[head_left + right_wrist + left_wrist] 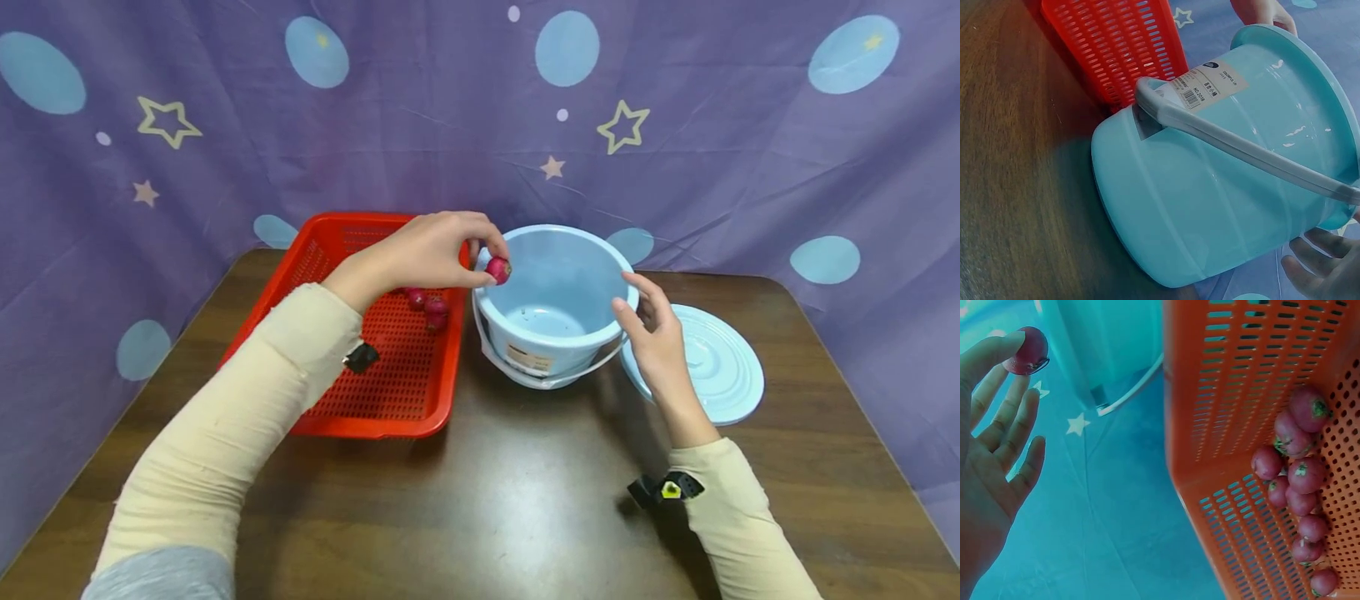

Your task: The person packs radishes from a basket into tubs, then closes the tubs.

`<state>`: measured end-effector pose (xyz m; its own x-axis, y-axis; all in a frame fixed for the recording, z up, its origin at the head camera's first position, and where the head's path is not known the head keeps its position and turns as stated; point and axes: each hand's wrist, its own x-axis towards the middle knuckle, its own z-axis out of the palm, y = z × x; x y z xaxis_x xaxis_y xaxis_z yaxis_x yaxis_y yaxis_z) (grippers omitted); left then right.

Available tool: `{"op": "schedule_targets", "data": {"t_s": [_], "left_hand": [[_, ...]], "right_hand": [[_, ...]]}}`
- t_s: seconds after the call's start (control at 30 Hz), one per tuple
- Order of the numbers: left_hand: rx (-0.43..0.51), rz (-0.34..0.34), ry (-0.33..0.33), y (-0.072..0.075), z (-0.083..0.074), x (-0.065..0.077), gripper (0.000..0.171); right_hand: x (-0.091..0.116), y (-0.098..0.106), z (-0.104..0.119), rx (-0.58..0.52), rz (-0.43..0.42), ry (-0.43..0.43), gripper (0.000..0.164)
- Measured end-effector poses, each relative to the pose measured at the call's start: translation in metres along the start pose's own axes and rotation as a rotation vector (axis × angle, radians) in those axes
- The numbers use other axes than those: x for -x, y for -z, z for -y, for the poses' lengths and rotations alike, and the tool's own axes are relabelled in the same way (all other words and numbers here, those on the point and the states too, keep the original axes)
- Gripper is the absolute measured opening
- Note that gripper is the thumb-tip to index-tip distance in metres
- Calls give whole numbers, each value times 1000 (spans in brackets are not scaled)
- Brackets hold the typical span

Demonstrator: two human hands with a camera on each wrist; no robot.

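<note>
My left hand (442, 250) pinches a small red radish (498, 269) between thumb and fingers at the left rim of a light blue bucket (551, 342). In the left wrist view, this radish (1029, 351) shows a thin dark tail. Small specks lie on the bucket's bottom. At the right rim, my right hand (660, 337) has its fingers loosely spread and its thumb over the edge. More radishes (435, 308) lie in the red perforated basket (442, 392), partly hidden by my left arm. The left wrist view shows several radishes (1305, 475) clustered along one side.
A light blue round lid (720, 367) lies on the brown table (517, 500), right of the bucket and partly behind my right hand. The bucket's handle (551, 383) hangs down at the front. A purple patterned curtain (450, 108) stands behind the table.
</note>
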<state>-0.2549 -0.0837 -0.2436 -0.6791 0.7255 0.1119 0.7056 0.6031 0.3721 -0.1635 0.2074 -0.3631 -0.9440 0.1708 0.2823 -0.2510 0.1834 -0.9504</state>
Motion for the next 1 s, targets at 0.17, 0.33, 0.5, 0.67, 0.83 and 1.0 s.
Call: {"op": "schedule_targets", "data": {"t_s": [0.17,0.33,0.5,0.67,0.83,1.0], "left_hand": [[-9,18,23,-5,4,2,25],[-12,29,29,-10,9,3,23],[-1,23,7,-12,12,2,25],[22,1,8,-10,15,3,25],[23,-47,44,-6,22,10,22],[29,-53,87,-7,33,18,20]], "right_hand": [[0,-3,1,-2,8,6,44],[0,-4,1,2,6,10,43],[0,-4,0,-1,1,20,43],[0,-3,-2,-2,-5,25,43],[0,-2,-3,5,-4,23,43],[0,0,-4,9,-8,27,42]]}}
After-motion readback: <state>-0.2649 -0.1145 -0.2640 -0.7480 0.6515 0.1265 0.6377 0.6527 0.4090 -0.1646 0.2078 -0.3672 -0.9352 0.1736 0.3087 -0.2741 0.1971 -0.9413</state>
